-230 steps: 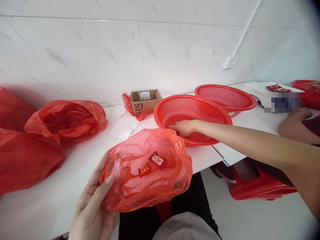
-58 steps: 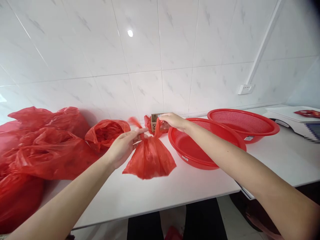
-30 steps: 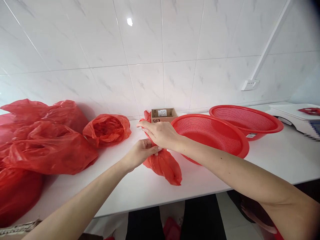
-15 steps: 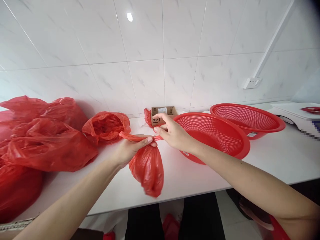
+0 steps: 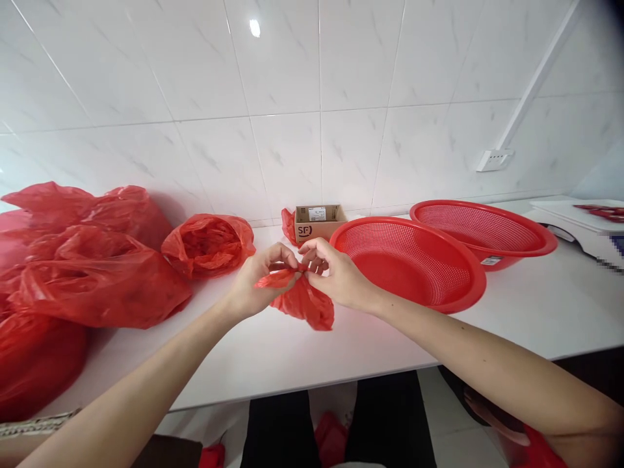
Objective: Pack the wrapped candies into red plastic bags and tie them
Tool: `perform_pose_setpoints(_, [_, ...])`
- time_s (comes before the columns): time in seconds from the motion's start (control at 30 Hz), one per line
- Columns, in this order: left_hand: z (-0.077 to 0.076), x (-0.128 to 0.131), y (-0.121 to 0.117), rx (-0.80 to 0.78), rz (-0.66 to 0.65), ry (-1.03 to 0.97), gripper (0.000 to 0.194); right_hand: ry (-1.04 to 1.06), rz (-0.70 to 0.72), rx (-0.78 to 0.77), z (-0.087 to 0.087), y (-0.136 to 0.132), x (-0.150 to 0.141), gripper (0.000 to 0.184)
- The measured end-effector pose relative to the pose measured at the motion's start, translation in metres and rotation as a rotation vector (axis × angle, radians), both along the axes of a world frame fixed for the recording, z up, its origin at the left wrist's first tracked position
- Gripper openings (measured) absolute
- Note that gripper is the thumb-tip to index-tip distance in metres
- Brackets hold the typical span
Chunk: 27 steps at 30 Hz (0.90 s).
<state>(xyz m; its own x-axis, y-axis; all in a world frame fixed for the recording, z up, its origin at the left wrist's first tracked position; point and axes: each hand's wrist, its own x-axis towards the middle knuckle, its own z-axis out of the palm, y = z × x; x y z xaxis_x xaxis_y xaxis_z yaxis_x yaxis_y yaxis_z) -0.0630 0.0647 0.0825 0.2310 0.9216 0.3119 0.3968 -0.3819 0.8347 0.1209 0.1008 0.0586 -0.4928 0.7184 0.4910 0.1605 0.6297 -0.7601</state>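
A small red plastic bag (image 5: 312, 305) is held above the white table, its gathered neck pinched between both hands. My left hand (image 5: 260, 276) has thumb and fingertips closed on the twisted plastic. Close against it, my right hand (image 5: 336, 270) pinches the same neck from the right, fingers curled. The bag's body hangs below and slopes to the right. What is inside the bag cannot be made out. Just behind the hands stands a small cardboard box (image 5: 322, 231), with a crumpled bit of red plastic (image 5: 288, 225) at its left side.
Two red perforated basins (image 5: 404, 273) (image 5: 482, 224) stand on the right, overlapping. Beyond them is a white scale (image 5: 575, 218) with a red item on it. Large red bags (image 5: 107, 286) and an open-mouthed red bag (image 5: 209, 244) crowd the left. The table's front edge (image 5: 302, 393) lies before my legs.
Both hands have come together at the bag's neck, where a loose end stretched between them before. The bag's body has swung up and to the right.
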Motion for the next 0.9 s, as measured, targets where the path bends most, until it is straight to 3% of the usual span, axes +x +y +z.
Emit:
perform_pose_setpoints(0.2, [-0.010, 0.005, 0.003, 0.264, 0.209, 0.096, 0.010, 0.120, 0.025, -0.106, -0.004, -0.010, -0.011, 0.029])
perform_pose_setpoints(0.33, [-0.007, 0.002, 0.000, 0.319, 0.250, 0.064, 0.009, 0.171, 0.185, -0.414, 0.010, -0.004, -0.008, 0.019])
perform_pose_setpoints(0.43, [0.002, -0.003, -0.003, 0.360, 0.223, 0.162, 0.008, 0.110, 0.237, -0.462, 0.020, -0.002, -0.003, 0.013])
perform_pose_setpoints(0.53, [0.015, -0.009, -0.006, 0.297, 0.132, 0.280, 0.007, -0.054, 0.149, -0.193, 0.026, -0.006, 0.000, 0.013])
perform_pose_setpoints(0.63, [0.025, -0.015, -0.006, 0.250, 0.028, 0.366, 0.011, -0.335, -0.026, 0.281, 0.032, -0.011, 0.002, 0.018])
perform_pose_setpoints(0.73, [0.028, -0.021, -0.008, 0.282, -0.039, 0.462, 0.015, -0.588, -0.097, 0.695, 0.036, -0.015, 0.001, 0.026])
perform_pose_setpoints(0.8, [0.025, -0.025, -0.010, 0.323, -0.064, 0.544, 0.019, -0.687, -0.083, 0.835, 0.037, -0.019, 0.000, 0.029])
perform_pose_setpoints(0.9, [0.020, -0.035, -0.015, 0.339, -0.078, 0.602, 0.024, -0.778, -0.037, 0.859, 0.035, -0.027, 0.000, 0.026])
